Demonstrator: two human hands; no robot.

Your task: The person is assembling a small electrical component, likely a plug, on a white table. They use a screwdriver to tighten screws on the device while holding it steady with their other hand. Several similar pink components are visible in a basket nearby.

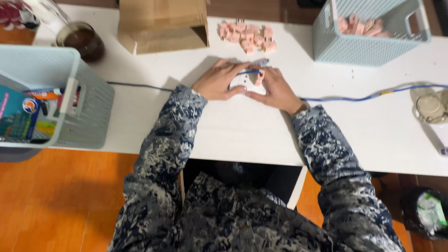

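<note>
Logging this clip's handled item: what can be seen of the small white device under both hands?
The small white box-shaped device lies flat on the white table, near its middle. It looks like smooth plastic; its details are mostly hidden. The left hand covers its left side and the right hand its right, fingers pressing on it. A thin blue cable runs in from the right and crosses its top. A small pink piece sits at the right hand's fingertips.
</note>
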